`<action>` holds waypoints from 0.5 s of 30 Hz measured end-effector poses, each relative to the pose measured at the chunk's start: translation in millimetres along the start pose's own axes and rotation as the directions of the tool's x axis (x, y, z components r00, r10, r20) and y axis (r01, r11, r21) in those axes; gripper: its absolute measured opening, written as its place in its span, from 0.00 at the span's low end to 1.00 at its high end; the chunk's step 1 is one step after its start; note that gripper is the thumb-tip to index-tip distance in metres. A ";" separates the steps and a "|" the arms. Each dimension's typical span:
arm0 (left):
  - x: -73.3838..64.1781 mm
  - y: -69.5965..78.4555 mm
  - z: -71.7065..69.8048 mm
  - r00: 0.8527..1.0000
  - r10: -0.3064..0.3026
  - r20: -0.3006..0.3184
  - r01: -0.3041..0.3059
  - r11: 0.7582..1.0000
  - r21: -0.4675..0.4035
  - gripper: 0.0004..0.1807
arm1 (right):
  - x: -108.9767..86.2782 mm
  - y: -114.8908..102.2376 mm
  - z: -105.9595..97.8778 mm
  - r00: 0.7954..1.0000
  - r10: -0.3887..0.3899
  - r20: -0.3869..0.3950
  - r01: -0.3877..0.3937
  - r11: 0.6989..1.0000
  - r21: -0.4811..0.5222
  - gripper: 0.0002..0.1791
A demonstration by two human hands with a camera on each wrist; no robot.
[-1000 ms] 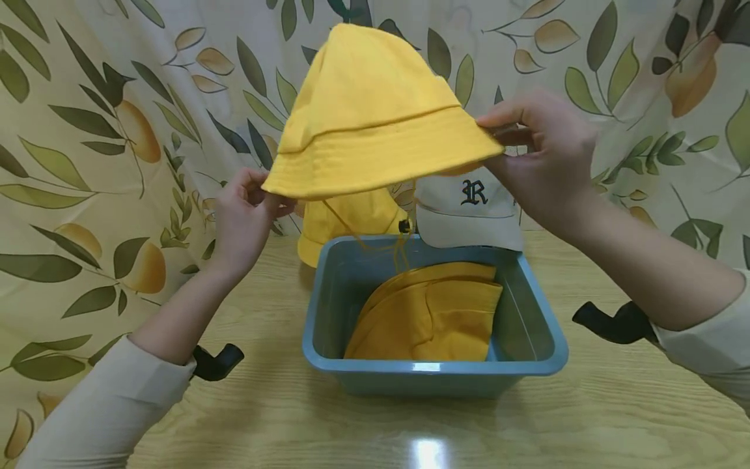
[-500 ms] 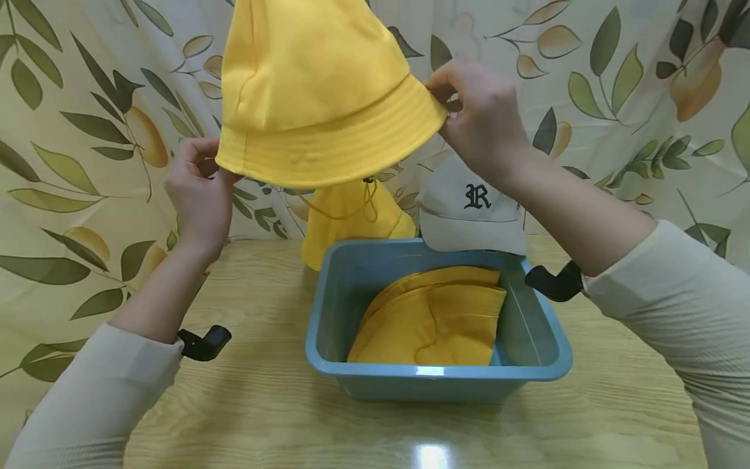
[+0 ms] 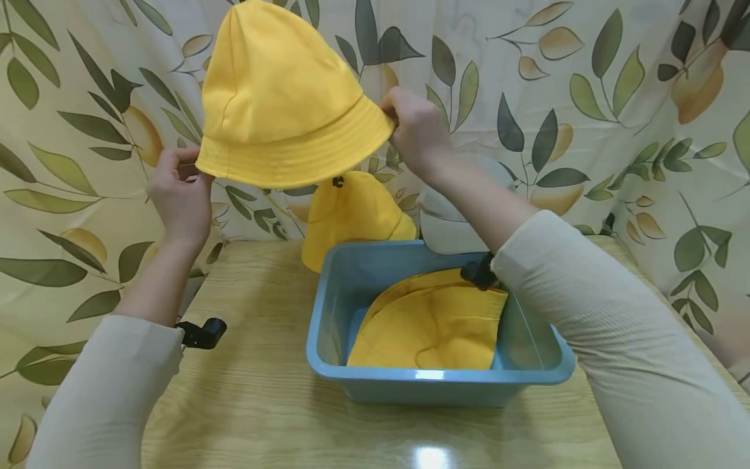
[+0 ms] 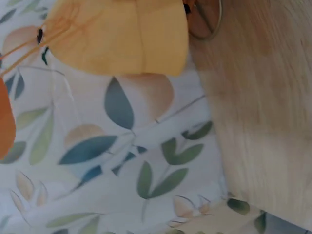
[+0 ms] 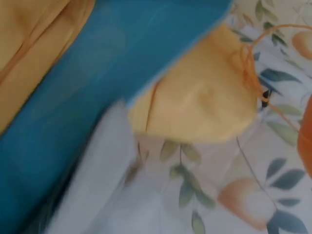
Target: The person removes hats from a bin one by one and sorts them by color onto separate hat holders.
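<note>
A yellow bucket hat (image 3: 281,98) hangs in the air at upper left of the head view, crown up and brim tilted. My left hand (image 3: 181,195) pinches its brim at the left end. At the opposite end my right hand (image 3: 418,130) grips the brim, its fingertips partly hidden. In the head view a second yellow hat (image 3: 357,212) stands behind the blue bin (image 3: 439,376), and folded yellow hats (image 3: 428,326) lie inside the bin. The right wrist view shows the standing hat (image 5: 195,92) past the bin wall, with an orange cord (image 5: 251,73) in front of it.
A pale cap (image 3: 448,228) sits at the bin's back right, partly covered by my right forearm. The wooden table (image 3: 263,391) meets a leaf-patterned curtain (image 3: 527,78) behind. My right sleeve crosses over the bin's right side.
Both hands have carried the raised hat leftward, the right hand moving farthest across. My right forearm now covers part of the pale cap and the bin's right rim.
</note>
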State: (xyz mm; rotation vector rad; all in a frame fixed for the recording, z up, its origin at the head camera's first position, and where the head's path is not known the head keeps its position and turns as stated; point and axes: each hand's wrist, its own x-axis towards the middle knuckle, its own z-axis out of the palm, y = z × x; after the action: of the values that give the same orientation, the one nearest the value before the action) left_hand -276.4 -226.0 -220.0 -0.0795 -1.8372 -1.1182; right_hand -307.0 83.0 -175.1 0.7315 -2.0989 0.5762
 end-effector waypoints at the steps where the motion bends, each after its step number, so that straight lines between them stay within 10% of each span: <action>1: 0.3 -3.3 -1.5 1.000 -0.014 0.002 0.014 1.000 0.012 0.07 | 0.6 -2.2 5.7 0.999 0.018 0.028 -0.018 1.000 0.017 0.06; 15: -9.1 -53.4 11.7 0.992 -0.046 0.115 0.013 0.963 0.269 0.10 | -13.9 11.8 58.5 0.953 0.162 0.254 -0.153 0.987 -0.056 0.07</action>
State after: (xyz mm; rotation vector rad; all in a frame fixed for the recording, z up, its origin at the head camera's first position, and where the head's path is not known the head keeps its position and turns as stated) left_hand -305.2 -245.0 -263.3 0.0395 -2.0888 -0.8909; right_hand -340.3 59.5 -220.8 0.6510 -2.4200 0.5517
